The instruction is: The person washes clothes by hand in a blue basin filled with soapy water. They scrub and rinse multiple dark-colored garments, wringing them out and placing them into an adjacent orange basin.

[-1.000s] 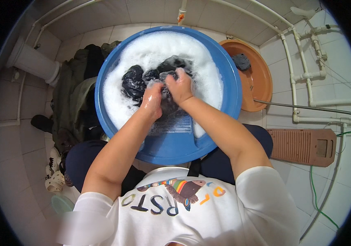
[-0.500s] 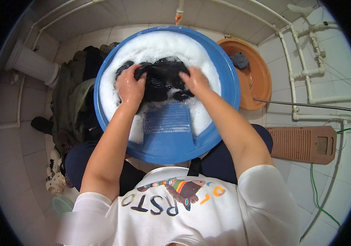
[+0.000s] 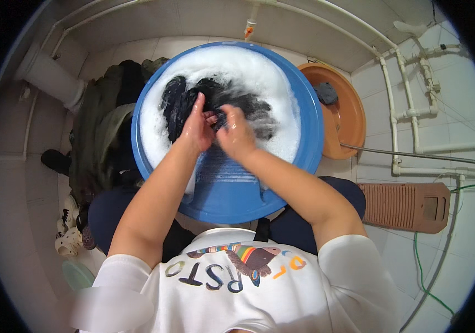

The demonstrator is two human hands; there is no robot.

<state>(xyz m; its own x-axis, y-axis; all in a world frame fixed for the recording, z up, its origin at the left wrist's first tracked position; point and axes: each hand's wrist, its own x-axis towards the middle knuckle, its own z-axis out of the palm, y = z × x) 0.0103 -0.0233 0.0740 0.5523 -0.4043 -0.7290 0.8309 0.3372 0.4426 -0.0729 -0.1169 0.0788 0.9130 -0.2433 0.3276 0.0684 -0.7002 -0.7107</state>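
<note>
A soaked black cloth garment (image 3: 175, 114) lies bunched in white suds inside a big blue basin (image 3: 141, 139). My left hand (image 3: 197, 129) is closed on its near part, one finger pointing away from me and the others curled. Close beside it on the right, my right hand (image 3: 237, 133) has bent fingers on the cloth and is slightly smeared by motion. Both hands are wet and nearly touch. Just below them is the ribbed washboard slope (image 3: 223, 169) moulded into the basin's near side. Foam hides the garment's edges.
An orange-brown basin (image 3: 357, 119) holding a small grey cloth (image 3: 326, 93) stands at the right. Nearer lies a brown washboard (image 3: 404, 206). Dark clothes (image 3: 101, 116) are heaped at the left, near light clogs (image 3: 70, 242). White pipes (image 3: 390, 111) run along the wall.
My hands have come together from the garment's two sides to its near middle, the right one moving left and towards me. The cloth is more spread to the right.
</note>
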